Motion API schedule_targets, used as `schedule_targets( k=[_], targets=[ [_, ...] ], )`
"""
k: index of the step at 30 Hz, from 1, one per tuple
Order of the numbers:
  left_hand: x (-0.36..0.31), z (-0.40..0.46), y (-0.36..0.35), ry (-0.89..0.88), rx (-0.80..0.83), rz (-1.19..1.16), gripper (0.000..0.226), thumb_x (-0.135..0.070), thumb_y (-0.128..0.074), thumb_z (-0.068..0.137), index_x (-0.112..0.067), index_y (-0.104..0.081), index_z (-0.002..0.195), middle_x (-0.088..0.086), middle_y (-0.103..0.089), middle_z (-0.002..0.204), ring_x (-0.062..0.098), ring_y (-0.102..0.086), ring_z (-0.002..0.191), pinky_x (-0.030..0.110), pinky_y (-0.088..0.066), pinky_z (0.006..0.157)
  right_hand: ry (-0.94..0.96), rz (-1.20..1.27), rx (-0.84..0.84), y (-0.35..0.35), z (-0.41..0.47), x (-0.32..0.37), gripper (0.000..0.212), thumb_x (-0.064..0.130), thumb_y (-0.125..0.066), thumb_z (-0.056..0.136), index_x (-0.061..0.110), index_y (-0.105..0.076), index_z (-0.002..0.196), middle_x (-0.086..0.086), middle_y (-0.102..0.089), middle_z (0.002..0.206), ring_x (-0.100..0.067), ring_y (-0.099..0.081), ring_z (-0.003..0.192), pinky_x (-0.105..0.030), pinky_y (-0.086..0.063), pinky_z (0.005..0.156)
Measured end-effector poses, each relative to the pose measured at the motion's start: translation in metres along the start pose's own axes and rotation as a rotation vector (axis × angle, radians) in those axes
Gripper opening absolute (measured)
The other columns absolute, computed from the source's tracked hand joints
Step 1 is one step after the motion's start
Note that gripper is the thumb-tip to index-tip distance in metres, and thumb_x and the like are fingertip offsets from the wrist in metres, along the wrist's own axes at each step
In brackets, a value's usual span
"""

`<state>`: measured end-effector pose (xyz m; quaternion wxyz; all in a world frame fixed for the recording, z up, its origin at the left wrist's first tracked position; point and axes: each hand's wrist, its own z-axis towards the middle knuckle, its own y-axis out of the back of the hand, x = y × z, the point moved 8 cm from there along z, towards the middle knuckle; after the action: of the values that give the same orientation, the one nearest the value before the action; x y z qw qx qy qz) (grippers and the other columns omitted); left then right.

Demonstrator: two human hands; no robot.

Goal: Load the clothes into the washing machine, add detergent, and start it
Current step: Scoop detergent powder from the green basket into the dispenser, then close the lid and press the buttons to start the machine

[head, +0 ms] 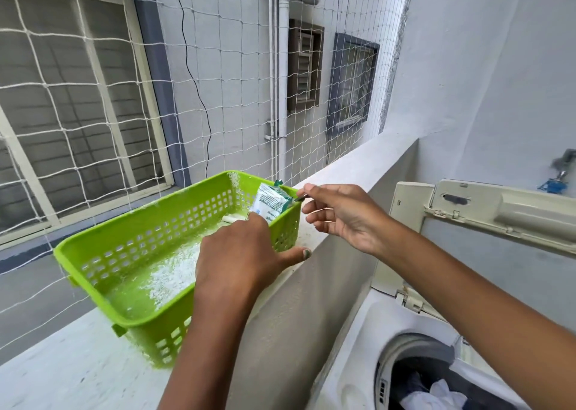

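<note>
head view: balcony ledge
left hand (237, 250): fingers pinch detergent sachet (268, 202)
right hand (339, 215): pinches sachet's top edge
count: one sachet, one green basket (131, 247)

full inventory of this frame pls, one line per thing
basket: 1, green, on the ledge
detergent packet: 1, white and green, at the basket's far corner
ledge: 1, white, left of the washing machine
washing machine: 1, white, lower right, lid raised
clothes: count unclear, dark and white, in the drum
netting: 1, white, beyond the ledge
drainpipe: 1, white, on the far wall
left hand: holds the packet over the basket
right hand: pinches the packet's top corner
</note>
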<state>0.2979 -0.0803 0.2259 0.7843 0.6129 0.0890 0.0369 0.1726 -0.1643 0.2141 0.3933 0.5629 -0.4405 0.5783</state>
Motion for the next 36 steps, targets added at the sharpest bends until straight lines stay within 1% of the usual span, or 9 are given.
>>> schedule_targets(
  k=[6,8,10,14,17,25,28,32,36],
  targets=[
    [-0.002,-0.003,0.004,-0.006,-0.106,0.073,0.093,-0.081,-0.040,0.077,-0.016,-0.030,0.143,0.006,-0.063,0.120,0.026,-0.060,0.109,0.032,-0.034,0.068,0.025,0.078,-0.095,0.011,-0.013,-0.008,0.019,0.025,-0.064,0.088,0.010,-0.064,0.099,-0.004,-0.060,0.071,-0.009,-0.053,0.049,-0.017,-0.042,0.046],
    [-0.006,-0.009,0.015,-0.016,-0.215,0.052,0.090,-0.075,-0.035,0.083,-0.015,-0.019,0.149,0.004,-0.055,0.134,0.025,-0.060,0.110,0.032,-0.040,0.069,0.016,0.121,-0.136,0.024,-0.025,-0.019,0.021,0.024,-0.060,0.090,0.008,-0.064,0.104,-0.003,-0.061,0.070,-0.010,-0.053,0.051,-0.019,-0.041,0.048],
    [-0.010,-0.015,0.028,-0.057,-0.344,-0.028,0.080,-0.067,-0.037,0.088,-0.017,-0.022,0.149,0.000,-0.044,0.145,0.023,-0.058,0.115,0.035,-0.046,0.078,-0.018,0.153,-0.184,0.042,-0.043,-0.038,0.020,0.020,-0.057,0.091,0.007,-0.064,0.104,-0.004,-0.062,0.069,-0.011,-0.054,0.052,-0.019,-0.042,0.048],
    [-0.019,-0.031,0.045,-0.273,-0.607,-0.396,0.035,-0.042,-0.049,0.089,-0.025,-0.062,0.117,-0.006,-0.064,0.117,0.021,-0.062,0.101,0.035,-0.042,0.080,-0.137,0.164,-0.329,0.090,-0.093,-0.095,0.017,0.013,-0.055,0.092,0.003,-0.067,0.099,-0.006,-0.063,0.070,-0.013,-0.056,0.055,-0.021,-0.043,0.051],
    [-0.043,-0.056,0.029,-0.513,-0.618,-0.688,0.019,-0.030,-0.051,0.087,-0.025,-0.066,0.097,-0.009,-0.066,0.097,0.017,-0.061,0.091,0.033,-0.040,0.078,-0.222,0.194,-0.502,0.129,-0.145,-0.141,0.019,0.011,-0.054,0.091,0.000,-0.068,0.097,-0.007,-0.064,0.067,-0.014,-0.057,0.052,-0.020,-0.044,0.047],
    [-0.162,-0.099,-0.114,-0.750,0.099,-0.799,0.020,-0.038,-0.049,0.087,-0.036,-0.060,0.104,-0.021,-0.060,0.105,0.001,-0.055,0.097,0.015,-0.034,0.080,-0.383,0.217,-0.913,0.211,-0.285,-0.213,0.017,0.004,-0.047,0.095,0.000,-0.063,0.090,-0.005,-0.063,0.048,-0.008,-0.055,0.034,-0.012,-0.040,0.035],
    [-0.188,-0.111,-0.179,-0.636,0.443,-0.911,0.028,-0.039,-0.054,0.090,-0.038,-0.056,0.118,-0.024,-0.055,0.115,-0.005,-0.050,0.107,0.009,-0.037,0.088,-0.415,0.243,-0.980,0.225,-0.315,-0.228,0.018,0.004,-0.048,0.095,0.000,-0.064,0.088,-0.005,-0.064,0.049,-0.010,-0.058,0.036,-0.014,-0.043,0.036],
    [-0.216,-0.139,-0.251,-0.438,0.930,-1.022,0.038,-0.035,-0.057,0.092,-0.032,-0.049,0.129,-0.013,-0.051,0.129,0.002,-0.053,0.111,0.021,-0.043,0.098,-0.429,0.271,-1.050,0.243,-0.334,-0.251,0.017,0.006,-0.051,0.094,0.002,-0.067,0.090,-0.004,-0.068,0.056,-0.011,-0.062,0.043,-0.017,-0.047,0.041],
    [-0.231,-0.151,-0.284,-0.340,1.061,-0.970,0.044,-0.034,-0.056,0.092,-0.028,-0.044,0.134,-0.007,-0.050,0.131,0.007,-0.053,0.113,0.028,-0.041,0.104,-0.436,0.281,-1.052,0.256,-0.325,-0.263,0.019,0.006,-0.049,0.095,0.005,-0.066,0.088,-0.009,-0.069,0.072,-0.019,-0.064,0.063,-0.024,-0.049,0.055]
  ],
)
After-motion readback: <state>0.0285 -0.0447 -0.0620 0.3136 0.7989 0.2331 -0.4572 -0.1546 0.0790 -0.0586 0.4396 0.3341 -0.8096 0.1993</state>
